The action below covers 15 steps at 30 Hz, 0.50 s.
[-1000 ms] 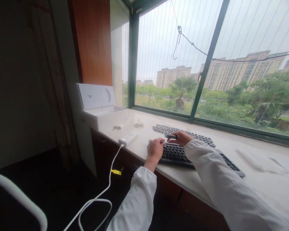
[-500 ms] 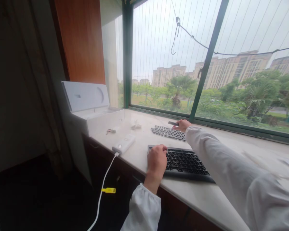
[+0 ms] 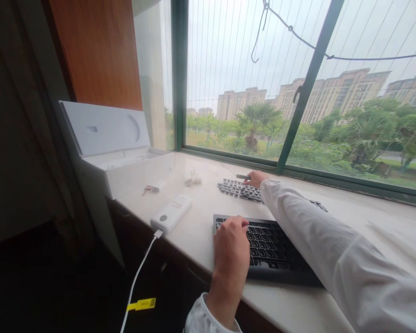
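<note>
On the counter in front of me lies a black keyboard (image 3: 270,247) whose key positions mostly show bare switch sockets. My left hand (image 3: 231,245) rests over its upper left part with the fingers curled together; whatever may be between the fingertips is hidden. Farther back, my right hand (image 3: 256,179) is closed on a short, slim dark tool (image 3: 242,176), held just above the far side of loose keycaps (image 3: 241,189) laid out in rows. My right sleeve covers part of the keyboard and of the keycap rows.
A white power bank (image 3: 171,215) with a white cable (image 3: 138,273) lies left of the keyboard. An open white box (image 3: 138,173) stands behind it, near a small metal piece (image 3: 151,189) and a pale crumpled item (image 3: 193,179). More keycaps (image 3: 319,205) show beyond my right sleeve. The window frame borders the counter.
The view has shifted, and the keyboard appears closer and lower. My right hand, still holding the dark tool, has moved slightly left over the keycap rows. My left hand stays on the keyboard.
</note>
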Available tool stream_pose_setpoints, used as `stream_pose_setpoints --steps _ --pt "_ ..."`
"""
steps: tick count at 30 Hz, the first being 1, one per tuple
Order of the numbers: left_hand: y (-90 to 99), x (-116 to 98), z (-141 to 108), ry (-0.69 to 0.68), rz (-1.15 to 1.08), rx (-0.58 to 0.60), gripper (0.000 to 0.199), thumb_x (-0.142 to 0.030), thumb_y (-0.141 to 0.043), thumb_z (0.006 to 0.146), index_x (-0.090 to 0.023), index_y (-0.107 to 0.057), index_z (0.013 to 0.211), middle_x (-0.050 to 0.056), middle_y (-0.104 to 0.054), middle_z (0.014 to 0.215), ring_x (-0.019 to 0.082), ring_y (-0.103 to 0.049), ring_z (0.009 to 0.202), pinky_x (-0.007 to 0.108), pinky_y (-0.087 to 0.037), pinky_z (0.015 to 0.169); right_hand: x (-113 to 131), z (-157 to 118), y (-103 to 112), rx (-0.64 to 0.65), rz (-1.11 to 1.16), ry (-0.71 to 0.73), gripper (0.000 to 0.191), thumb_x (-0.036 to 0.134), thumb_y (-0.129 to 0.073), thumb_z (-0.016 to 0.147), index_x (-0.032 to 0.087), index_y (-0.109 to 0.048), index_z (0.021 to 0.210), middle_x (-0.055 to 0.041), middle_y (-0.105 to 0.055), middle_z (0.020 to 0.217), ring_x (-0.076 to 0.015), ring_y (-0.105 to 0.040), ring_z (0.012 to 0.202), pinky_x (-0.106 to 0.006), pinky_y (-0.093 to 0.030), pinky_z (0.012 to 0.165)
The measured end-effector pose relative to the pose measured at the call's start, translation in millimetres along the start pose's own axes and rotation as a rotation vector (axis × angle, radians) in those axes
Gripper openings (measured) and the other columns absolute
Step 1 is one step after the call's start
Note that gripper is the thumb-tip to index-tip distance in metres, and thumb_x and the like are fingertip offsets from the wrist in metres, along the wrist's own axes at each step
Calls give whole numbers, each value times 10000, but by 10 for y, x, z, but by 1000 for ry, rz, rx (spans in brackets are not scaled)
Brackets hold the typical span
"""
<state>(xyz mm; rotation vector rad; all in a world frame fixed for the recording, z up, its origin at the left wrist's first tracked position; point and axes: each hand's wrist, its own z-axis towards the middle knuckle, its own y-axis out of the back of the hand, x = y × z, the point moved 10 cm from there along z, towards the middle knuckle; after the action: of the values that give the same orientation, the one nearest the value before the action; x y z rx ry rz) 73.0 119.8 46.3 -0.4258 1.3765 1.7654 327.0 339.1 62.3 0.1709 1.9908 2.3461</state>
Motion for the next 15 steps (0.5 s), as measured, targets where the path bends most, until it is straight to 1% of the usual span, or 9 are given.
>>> stream_pose_setpoints --steps 3,8,15 --pt "-18 8 -1 9 8 10 152 -212 -537 886 -266 -672 929 26 -700 933 159 -640 807 250 -438 717 -22 65 -61 -7 -18 1 268 477 -715 720 258 -750 871 -60 -688 837 -204 -619 786 -278 -420 661" --pt "-13 4 -4 11 15 9 167 -209 -521 894 -269 -673 925 29 -700 929 166 -643 802 255 -441 707 -40 112 -113 -1 -23 0 280 484 -692 727 259 -751 884 -57 -686 812 -189 -617 742 -269 -413 639" --pt "-13 2 -6 13 5 13 180 -196 -516 895 -261 -680 935 38 -698 939 164 -648 811 257 -450 731 -97 163 -214 19 -53 -19 299 465 -702 708 252 -753 911 -58 -694 829 -180 -608 734 -259 -413 632"
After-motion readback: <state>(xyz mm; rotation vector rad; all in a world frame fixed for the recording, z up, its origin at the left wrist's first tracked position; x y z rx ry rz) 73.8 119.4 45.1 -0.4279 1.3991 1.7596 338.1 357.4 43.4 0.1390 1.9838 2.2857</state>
